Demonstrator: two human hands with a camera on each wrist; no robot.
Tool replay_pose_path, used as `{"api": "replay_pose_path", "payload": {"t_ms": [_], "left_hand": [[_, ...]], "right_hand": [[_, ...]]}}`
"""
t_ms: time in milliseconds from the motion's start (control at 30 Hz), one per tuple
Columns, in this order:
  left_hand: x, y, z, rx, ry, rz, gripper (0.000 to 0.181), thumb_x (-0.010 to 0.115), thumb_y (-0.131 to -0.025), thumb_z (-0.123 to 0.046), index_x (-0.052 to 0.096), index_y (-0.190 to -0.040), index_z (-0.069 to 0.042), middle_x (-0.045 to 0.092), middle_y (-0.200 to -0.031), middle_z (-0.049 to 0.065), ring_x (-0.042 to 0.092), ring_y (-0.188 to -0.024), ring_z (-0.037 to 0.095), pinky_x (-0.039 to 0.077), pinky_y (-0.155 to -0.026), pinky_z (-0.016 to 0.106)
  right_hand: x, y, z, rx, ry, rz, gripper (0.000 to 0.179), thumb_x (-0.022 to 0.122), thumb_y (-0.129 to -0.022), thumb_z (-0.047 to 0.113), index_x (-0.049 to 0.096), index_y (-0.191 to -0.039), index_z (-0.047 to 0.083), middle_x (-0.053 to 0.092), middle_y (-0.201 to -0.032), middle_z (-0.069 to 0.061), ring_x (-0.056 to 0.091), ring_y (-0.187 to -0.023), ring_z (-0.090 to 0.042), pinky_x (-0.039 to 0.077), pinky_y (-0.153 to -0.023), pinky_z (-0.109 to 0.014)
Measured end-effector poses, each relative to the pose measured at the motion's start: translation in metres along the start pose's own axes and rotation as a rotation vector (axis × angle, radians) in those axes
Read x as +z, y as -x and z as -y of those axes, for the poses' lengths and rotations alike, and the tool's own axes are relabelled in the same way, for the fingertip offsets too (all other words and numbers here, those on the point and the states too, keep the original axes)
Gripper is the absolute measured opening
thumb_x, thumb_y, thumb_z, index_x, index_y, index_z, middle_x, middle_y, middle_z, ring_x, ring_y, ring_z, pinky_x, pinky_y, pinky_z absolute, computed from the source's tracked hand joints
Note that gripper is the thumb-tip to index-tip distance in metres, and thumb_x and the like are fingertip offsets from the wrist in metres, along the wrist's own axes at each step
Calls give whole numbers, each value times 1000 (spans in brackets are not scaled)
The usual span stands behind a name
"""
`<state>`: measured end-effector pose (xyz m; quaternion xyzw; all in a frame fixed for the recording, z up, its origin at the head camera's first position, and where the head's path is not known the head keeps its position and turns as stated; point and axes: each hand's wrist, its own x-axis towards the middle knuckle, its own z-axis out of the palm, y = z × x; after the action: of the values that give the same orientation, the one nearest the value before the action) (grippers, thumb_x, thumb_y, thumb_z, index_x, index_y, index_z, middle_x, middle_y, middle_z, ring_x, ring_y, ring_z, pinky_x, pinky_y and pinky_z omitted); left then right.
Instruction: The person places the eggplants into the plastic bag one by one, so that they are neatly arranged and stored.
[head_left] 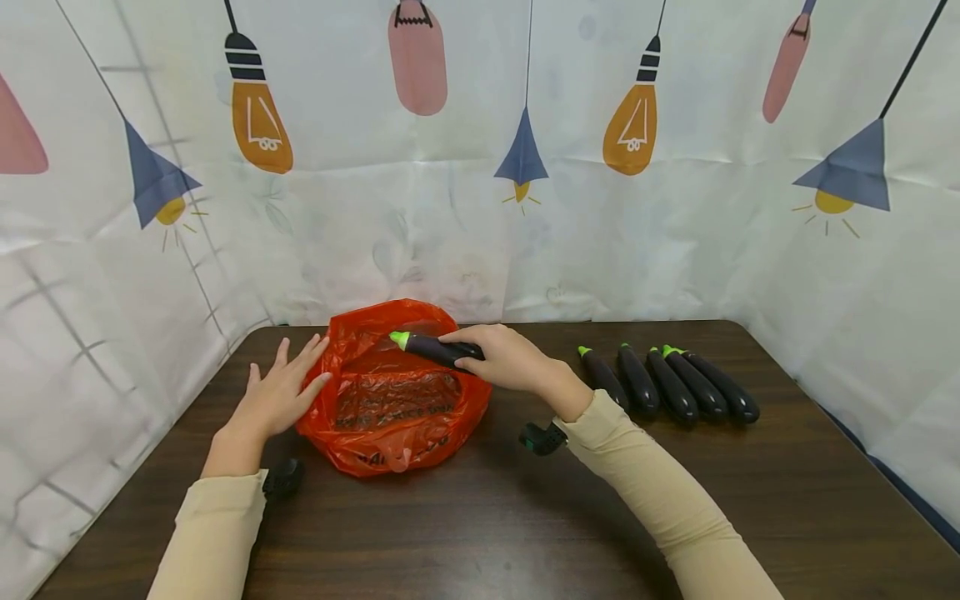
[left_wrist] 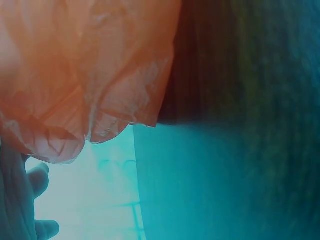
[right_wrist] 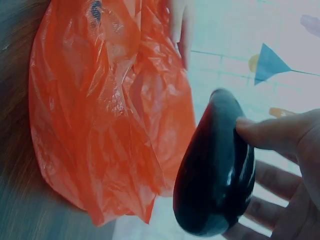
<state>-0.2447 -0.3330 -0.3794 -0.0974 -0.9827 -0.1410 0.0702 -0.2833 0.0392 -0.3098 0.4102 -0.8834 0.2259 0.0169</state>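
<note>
A red plastic bag (head_left: 397,442) stands with its mouth open on the dark wooden table. Over the right part of that mouth, my right hand (head_left: 498,354) grips an eggplant (head_left: 435,348), its green stem end pointing left. In the right wrist view the thumb and fingers hold the glossy dark eggplant (right_wrist: 215,165) from one side, with the bag (right_wrist: 100,115) beside it. My left hand (head_left: 281,392) has its fingers spread, fingertips at the bag's left rim. The left wrist view shows the bag's side (left_wrist: 85,70) close up, next to the fingers (left_wrist: 37,182).
Several more eggplants (head_left: 667,383) lie side by side on the right of the table (head_left: 450,542), green stems toward the back. A white curtain (head_left: 337,242) printed with lamps and bulbs hangs behind and along both sides of the table.
</note>
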Motion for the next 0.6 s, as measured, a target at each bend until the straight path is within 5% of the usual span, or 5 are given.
{"api": "replay_pose_path", "payload": {"t_ms": [200,600], "left_hand": [[0,-1,0,-1,6,2,71,42,-109,-47,14,-166,-17,11,-170,16,-4,-151,52,-8,-103,85],[0,-1,-1,-1,17,9,70,44,-109,-44,16,-166,-15,12,-170,18,-4,-152,52,-7,-103,85]], "right_hand": [[3,-10,2,-59,-26,46,43,66,-103,20,61,-146,19,64,-134,-6,55,-87,-16,43,-72,-29],[21,-31,8,-131,-122,124,45,64,-103,17,57,-148,17,64,-132,-6,53,-75,-15,41,-69,-27]]}}
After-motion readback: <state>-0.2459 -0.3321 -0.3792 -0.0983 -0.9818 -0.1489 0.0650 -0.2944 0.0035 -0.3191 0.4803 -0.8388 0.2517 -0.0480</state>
